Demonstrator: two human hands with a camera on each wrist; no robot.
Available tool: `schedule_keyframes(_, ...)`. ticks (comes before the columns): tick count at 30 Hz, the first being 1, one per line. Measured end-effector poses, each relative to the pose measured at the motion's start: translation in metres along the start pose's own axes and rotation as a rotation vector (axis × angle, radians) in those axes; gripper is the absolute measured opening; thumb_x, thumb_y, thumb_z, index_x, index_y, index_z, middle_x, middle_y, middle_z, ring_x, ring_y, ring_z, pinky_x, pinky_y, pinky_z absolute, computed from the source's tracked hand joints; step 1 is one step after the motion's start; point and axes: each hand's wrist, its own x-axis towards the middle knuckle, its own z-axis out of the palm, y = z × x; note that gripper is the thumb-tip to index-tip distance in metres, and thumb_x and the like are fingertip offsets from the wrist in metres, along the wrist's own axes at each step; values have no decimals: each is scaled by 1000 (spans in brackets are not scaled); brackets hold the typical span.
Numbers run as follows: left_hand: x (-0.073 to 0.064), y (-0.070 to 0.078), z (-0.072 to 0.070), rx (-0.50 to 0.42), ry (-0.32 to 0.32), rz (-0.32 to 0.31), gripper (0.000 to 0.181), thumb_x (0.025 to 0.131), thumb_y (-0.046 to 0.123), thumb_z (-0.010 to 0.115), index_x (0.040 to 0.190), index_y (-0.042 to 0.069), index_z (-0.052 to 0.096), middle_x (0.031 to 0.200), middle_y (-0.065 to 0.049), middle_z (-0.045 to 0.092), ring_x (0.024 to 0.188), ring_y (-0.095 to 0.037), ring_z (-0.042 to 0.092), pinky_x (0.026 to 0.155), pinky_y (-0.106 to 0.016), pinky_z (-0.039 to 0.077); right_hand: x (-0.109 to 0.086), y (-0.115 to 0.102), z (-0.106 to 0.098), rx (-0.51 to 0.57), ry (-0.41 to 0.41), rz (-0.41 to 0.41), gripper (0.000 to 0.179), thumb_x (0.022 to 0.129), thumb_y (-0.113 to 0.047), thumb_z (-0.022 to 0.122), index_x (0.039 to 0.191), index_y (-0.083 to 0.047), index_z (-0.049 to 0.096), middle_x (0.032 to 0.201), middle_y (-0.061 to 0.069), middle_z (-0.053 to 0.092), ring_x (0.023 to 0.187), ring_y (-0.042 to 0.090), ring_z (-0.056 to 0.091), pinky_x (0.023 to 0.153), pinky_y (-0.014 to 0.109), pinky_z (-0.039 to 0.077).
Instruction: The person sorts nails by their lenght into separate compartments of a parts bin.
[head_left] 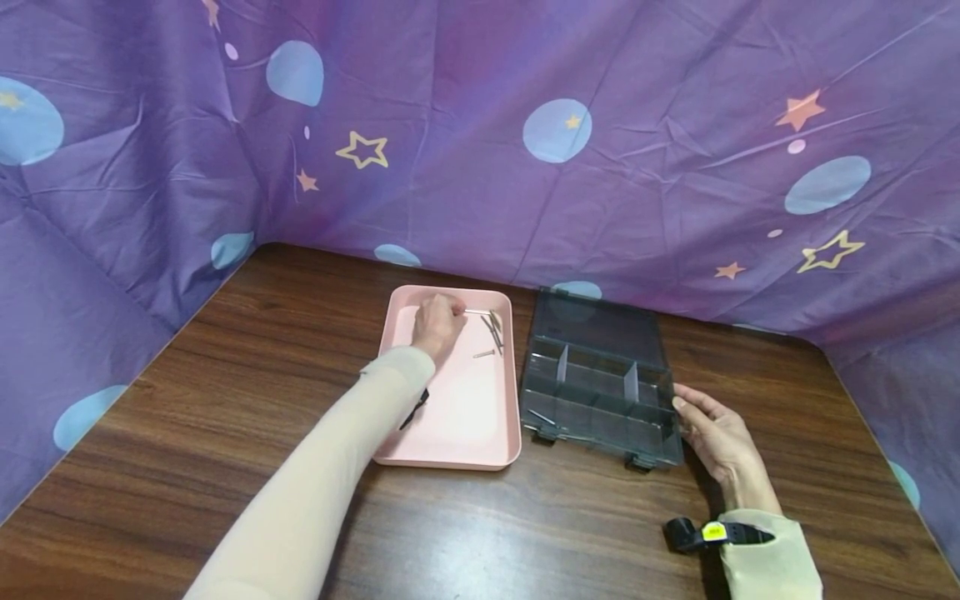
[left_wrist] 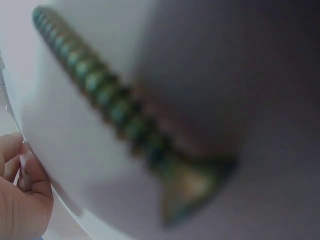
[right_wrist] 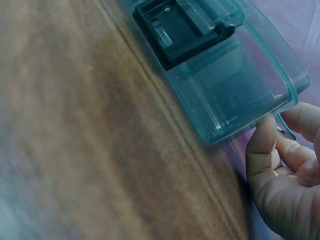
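Observation:
My left hand (head_left: pixel 437 327) reaches into a pink tray (head_left: pixel 468 421), its thumb and fingers pinching the end of a thin metal screw (head_left: pixel 477 312) near the far side. Several more screws (head_left: pixel 492 333) lie by the tray's right wall. Very large in the left wrist view is a brassy screw (left_wrist: pixel 107 97) with a flared head, close to the camera. To the right of the tray stands a smoky transparent organizer box (head_left: pixel 600 451). My right hand (head_left: pixel 722 440) grips its right side, thumb (right_wrist: pixel 263 137) at the corner and fingers behind.
The organizer's lid (head_left: pixel 600 325) lies folded back toward the curtain. Upright dividers (head_left: pixel 632 382) split its back row, and a couple of screws (head_left: pixel 542 417) show in the front left part. A purple curtain (head_left: pixel 465 167) hangs behind the brown wooden table (head_left: pixel 465 542).

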Motion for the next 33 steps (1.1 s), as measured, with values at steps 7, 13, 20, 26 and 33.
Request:
schedule_keyframes(7,0,-1,-1,8,-9,11,26,84,11,67,110,13,69,109,-4,69,98,-24,63,86,-34,50,0,1,0,0,-9,-1,28,93,1,52,94,-20,71,88,-8,69,76,3,62,66,19,48)
schedule_keyframes(13,0,-2,-2,7,-5,7,24,84,11,67,108,13,70,107,-4,69,97,-25,63,87,-35,50,1,4,-4,-40,-26,-37,20,91,-6,59,97,-20,71,90,-8,69,79,2,63,67,20,49)
schedule_keyframes(20,1,-2,-3,2,-1,-2,19,83,10,67,102,14,71,106,-3,69,96,-26,63,86,-36,50,0,1,-1,-66,6,7,21,91,-7,59,94,-24,70,88,-11,69,77,2,62,67,19,48)
schedule_keyframes(26,2,-3,-2,19,26,18,19,82,6,64,97,14,72,104,-2,70,93,-26,65,84,-35,51,0,-1,1,-28,-4,13,29,93,0,52,94,-22,70,87,-9,69,74,3,61,65,19,47)
schedule_keyframes(33,2,-2,-2,34,25,32,19,82,5,63,96,13,72,105,-3,70,93,-26,65,84,-35,51,0,-1,1,-15,-8,10,30,94,0,51,94,-22,71,86,-9,69,73,3,61,64,19,47)
